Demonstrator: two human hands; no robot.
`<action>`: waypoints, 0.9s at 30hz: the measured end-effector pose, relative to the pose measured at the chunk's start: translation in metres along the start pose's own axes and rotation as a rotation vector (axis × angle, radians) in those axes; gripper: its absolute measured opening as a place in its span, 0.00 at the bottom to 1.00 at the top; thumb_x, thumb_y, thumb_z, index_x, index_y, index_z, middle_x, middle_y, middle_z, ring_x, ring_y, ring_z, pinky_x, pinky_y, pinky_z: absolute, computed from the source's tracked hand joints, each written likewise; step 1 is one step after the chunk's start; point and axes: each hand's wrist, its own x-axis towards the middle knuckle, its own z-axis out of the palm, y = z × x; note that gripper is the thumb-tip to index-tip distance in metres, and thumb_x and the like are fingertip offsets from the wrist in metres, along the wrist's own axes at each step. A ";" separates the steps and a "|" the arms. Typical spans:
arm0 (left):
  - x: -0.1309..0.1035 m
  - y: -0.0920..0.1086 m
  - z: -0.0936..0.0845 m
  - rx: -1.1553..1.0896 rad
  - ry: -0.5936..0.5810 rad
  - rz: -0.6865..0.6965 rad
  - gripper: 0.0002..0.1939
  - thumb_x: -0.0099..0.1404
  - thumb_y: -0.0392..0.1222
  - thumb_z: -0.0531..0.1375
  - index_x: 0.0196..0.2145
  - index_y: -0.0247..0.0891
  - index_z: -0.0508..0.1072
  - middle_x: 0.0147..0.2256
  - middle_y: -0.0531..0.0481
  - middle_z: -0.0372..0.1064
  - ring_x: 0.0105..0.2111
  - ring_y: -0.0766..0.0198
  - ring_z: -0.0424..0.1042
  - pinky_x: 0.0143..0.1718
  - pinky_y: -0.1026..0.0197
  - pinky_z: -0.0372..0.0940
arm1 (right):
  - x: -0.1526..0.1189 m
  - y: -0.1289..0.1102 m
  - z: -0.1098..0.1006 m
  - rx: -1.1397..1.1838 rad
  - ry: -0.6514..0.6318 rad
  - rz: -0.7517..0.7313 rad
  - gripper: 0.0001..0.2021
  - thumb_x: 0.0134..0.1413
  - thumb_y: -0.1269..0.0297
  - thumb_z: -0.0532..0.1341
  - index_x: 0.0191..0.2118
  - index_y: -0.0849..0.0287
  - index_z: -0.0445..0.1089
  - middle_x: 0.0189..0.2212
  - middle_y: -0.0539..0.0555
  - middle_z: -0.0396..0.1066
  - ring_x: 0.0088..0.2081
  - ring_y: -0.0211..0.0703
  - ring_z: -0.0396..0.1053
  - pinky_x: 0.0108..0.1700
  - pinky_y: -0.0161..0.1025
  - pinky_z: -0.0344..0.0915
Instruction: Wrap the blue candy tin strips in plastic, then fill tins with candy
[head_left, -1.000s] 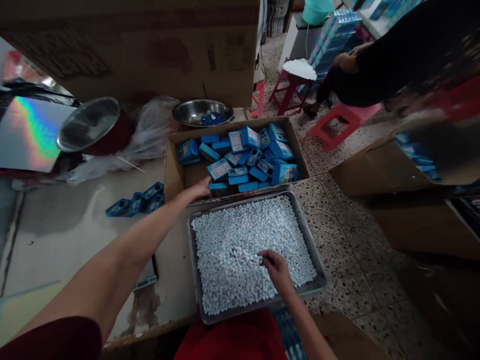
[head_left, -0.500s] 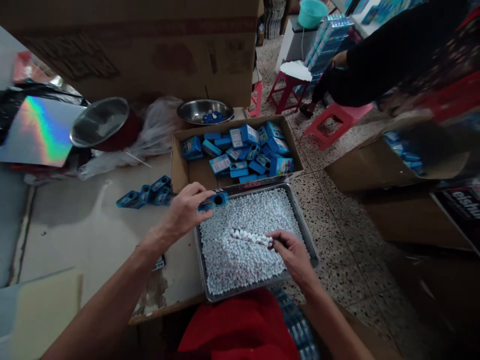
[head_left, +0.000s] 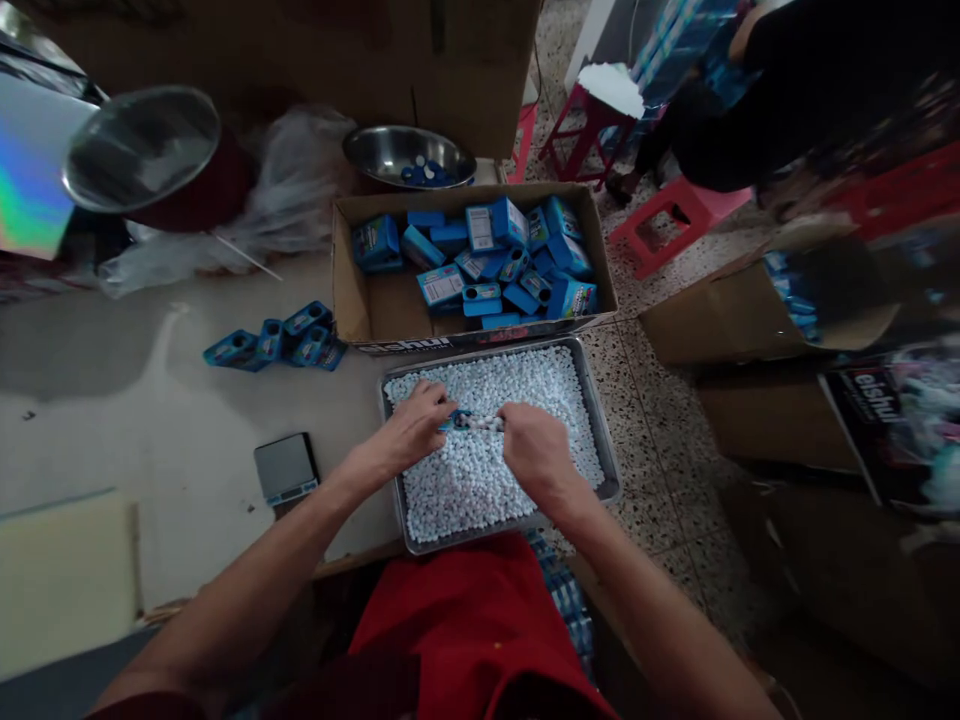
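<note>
My left hand is closed on a small blue box, tilted above a metal tray heaped with white pellets. From my right fist a narrow scoop lined with white pellets points left. Its tip meets the open end of the blue box; the scoop itself is mostly covered by pellets and fingers. Several more blue boxes with round holes lie on the table left of the tray.
Behind the tray stands a cardboard box of blue boxes. Further back are a metal bowl with blue and white pieces and another bowl. A small scale lies left. A person sits beyond a red stool.
My left hand has lowered the blue box over the pellets. My right hand has brought the scoop up to the box's opening. The view has tilted down, showing the scale.
</note>
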 end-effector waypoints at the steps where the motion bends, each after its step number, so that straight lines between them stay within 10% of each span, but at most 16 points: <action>1: 0.000 -0.002 0.005 -0.030 0.009 -0.004 0.18 0.57 0.28 0.62 0.45 0.36 0.77 0.42 0.41 0.68 0.46 0.50 0.65 0.47 0.51 0.65 | 0.003 -0.014 0.002 -0.051 -0.029 -0.008 0.13 0.63 0.78 0.54 0.43 0.61 0.76 0.39 0.62 0.78 0.39 0.51 0.76 0.40 0.41 0.65; 6: -0.002 -0.012 0.027 -0.194 0.089 -0.071 0.20 0.54 0.30 0.62 0.46 0.39 0.77 0.43 0.42 0.70 0.46 0.49 0.66 0.48 0.49 0.65 | 0.000 -0.023 0.007 -0.076 -0.054 -0.052 0.15 0.65 0.77 0.52 0.45 0.60 0.75 0.39 0.62 0.78 0.36 0.47 0.75 0.38 0.39 0.64; 11: -0.009 -0.018 0.040 -0.483 0.182 -0.316 0.22 0.51 0.28 0.61 0.45 0.40 0.74 0.45 0.46 0.72 0.48 0.53 0.69 0.53 0.50 0.65 | -0.048 0.110 0.016 0.123 0.237 0.103 0.16 0.63 0.71 0.53 0.45 0.54 0.77 0.40 0.58 0.80 0.39 0.51 0.74 0.44 0.44 0.66; 15: -0.021 -0.018 0.036 -0.544 0.216 -0.475 0.17 0.54 0.31 0.62 0.43 0.40 0.69 0.42 0.49 0.72 0.42 0.57 0.72 0.47 0.55 0.67 | -0.047 0.195 0.066 0.340 0.282 0.254 0.12 0.57 0.68 0.56 0.36 0.58 0.78 0.35 0.61 0.79 0.39 0.54 0.73 0.46 0.47 0.66; 21: -0.049 -0.005 0.012 -0.470 0.215 -0.524 0.18 0.56 0.30 0.58 0.44 0.41 0.68 0.42 0.49 0.71 0.41 0.57 0.71 0.46 0.55 0.67 | 0.008 0.151 0.159 0.661 0.155 0.093 0.12 0.61 0.64 0.57 0.38 0.58 0.79 0.39 0.58 0.80 0.44 0.49 0.75 0.51 0.44 0.67; 27: -0.048 0.017 0.008 -0.425 0.179 -0.473 0.18 0.57 0.27 0.55 0.45 0.39 0.68 0.42 0.46 0.71 0.43 0.56 0.71 0.47 0.53 0.67 | -0.009 0.127 0.139 0.863 0.108 0.065 0.12 0.60 0.60 0.57 0.39 0.59 0.77 0.33 0.54 0.79 0.36 0.46 0.76 0.42 0.41 0.71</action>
